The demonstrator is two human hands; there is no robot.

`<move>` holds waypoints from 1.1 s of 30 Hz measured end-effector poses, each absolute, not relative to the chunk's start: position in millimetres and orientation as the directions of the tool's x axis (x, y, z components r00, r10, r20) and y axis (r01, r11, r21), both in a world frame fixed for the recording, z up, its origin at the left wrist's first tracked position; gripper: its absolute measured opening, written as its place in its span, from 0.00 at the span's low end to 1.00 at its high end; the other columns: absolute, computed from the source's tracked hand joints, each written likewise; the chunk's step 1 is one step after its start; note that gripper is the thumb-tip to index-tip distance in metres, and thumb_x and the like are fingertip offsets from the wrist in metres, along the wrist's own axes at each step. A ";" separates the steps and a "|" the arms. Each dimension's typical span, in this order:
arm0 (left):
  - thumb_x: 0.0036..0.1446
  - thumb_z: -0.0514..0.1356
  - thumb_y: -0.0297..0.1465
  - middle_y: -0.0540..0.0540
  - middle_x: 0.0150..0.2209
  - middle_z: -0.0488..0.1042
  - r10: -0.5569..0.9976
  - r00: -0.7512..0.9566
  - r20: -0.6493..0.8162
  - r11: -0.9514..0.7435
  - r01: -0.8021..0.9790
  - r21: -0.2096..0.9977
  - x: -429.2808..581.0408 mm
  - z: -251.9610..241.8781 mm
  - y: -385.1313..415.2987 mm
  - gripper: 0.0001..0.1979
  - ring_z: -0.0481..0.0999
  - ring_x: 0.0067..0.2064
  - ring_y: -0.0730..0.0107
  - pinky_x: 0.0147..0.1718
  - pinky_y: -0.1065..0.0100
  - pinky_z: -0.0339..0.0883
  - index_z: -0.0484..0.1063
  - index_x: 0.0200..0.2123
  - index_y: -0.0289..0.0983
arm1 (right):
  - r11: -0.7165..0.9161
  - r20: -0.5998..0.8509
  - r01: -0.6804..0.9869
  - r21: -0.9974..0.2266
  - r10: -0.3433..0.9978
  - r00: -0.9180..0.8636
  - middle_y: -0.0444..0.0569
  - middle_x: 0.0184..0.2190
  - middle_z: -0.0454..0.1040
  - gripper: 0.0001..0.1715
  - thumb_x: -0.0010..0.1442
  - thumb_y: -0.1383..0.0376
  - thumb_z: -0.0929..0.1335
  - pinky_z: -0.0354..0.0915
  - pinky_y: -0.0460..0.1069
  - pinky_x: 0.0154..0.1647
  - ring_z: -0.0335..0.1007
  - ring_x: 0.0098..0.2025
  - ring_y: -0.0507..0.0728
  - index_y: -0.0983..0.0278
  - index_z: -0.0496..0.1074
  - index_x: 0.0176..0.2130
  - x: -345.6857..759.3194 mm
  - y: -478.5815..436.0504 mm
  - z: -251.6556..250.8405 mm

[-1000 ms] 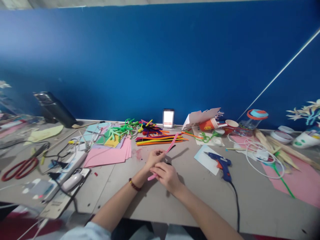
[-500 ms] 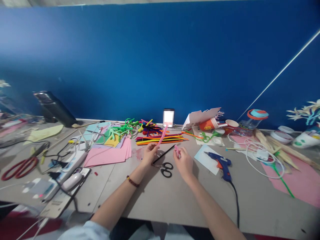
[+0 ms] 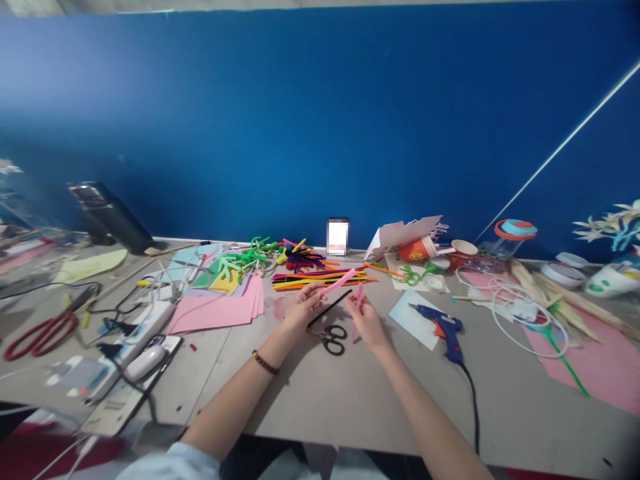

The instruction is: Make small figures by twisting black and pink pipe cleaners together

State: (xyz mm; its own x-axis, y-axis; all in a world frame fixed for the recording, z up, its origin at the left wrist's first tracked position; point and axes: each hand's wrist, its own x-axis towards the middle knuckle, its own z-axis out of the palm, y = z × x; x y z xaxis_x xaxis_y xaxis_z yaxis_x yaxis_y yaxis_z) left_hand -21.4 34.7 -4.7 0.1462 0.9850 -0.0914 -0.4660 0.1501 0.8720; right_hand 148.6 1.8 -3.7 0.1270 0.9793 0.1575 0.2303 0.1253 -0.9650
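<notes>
My left hand (image 3: 304, 308) is closed on a pink pipe cleaner piece (image 3: 340, 281) that points up and to the right. My right hand (image 3: 367, 320) pinches a second pink pipe cleaner piece (image 3: 358, 297), held nearly upright, a little apart from the first. Both hands hover over the grey table (image 3: 320, 393). Small black-handled scissors (image 3: 333, 339) lie on the table just below and between the hands, next to a black pipe cleaner (image 3: 330, 307).
A bundle of coloured pipe cleaners (image 3: 320, 277) lies just beyond the hands. Pink paper sheets (image 3: 220, 308) sit to the left, with a power strip (image 3: 137, 330) and red scissors (image 3: 40, 333). A blue glue gun (image 3: 443, 328) with its cord lies to the right.
The hands held one long pink pipe cleaner close together, then moved apart and further from me, each with a pink piece. The scissors came into view. The pieces now tilt toward each other.
</notes>
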 end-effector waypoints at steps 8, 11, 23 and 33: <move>0.47 0.66 0.26 0.50 0.32 0.74 0.963 0.237 -0.131 0.247 -0.575 0.780 -25.0 -6.0 35.2 0.19 0.75 0.33 0.77 0.34 0.75 0.69 0.70 0.44 0.37 | -0.111 -0.128 -0.216 -0.970 0.989 0.068 0.35 0.17 0.61 0.22 0.47 0.48 0.70 0.42 0.40 0.11 0.49 0.14 0.44 0.62 0.67 0.31 148.3 6.2 -6.8; 0.48 0.64 0.24 0.49 0.32 0.74 0.941 0.298 -0.159 0.316 -0.607 0.729 -25.4 -6.3 34.7 0.15 0.75 0.34 0.77 0.38 0.75 0.70 0.71 0.42 0.36 | -0.067 -0.106 -0.260 -0.963 0.985 0.139 0.35 0.16 0.60 0.21 0.44 0.51 0.73 0.46 0.39 0.11 0.50 0.14 0.44 0.63 0.65 0.27 149.0 6.4 -7.2; 0.44 0.68 0.35 0.52 0.27 0.68 0.932 0.353 -0.082 0.272 -0.534 0.801 -18.7 2.4 25.8 0.14 0.71 0.30 0.78 0.35 0.72 0.69 0.67 0.29 0.35 | 0.021 -0.148 -0.563 -0.826 0.956 0.252 0.42 0.24 0.72 0.21 0.42 0.54 0.75 0.57 0.42 0.14 0.67 0.22 0.49 0.64 0.71 0.32 154.5 11.4 1.2; 0.45 0.65 0.40 0.59 0.17 0.59 0.976 0.211 -0.054 0.113 -0.281 0.953 -18.2 -13.7 33.4 0.18 0.56 0.17 0.83 0.18 0.77 0.49 0.60 0.27 0.37 | 0.010 -0.186 -0.626 -0.780 0.951 0.247 0.45 0.29 0.77 0.19 0.43 0.56 0.75 0.66 0.44 0.21 0.69 0.22 0.49 0.62 0.66 0.30 157.6 13.7 -5.1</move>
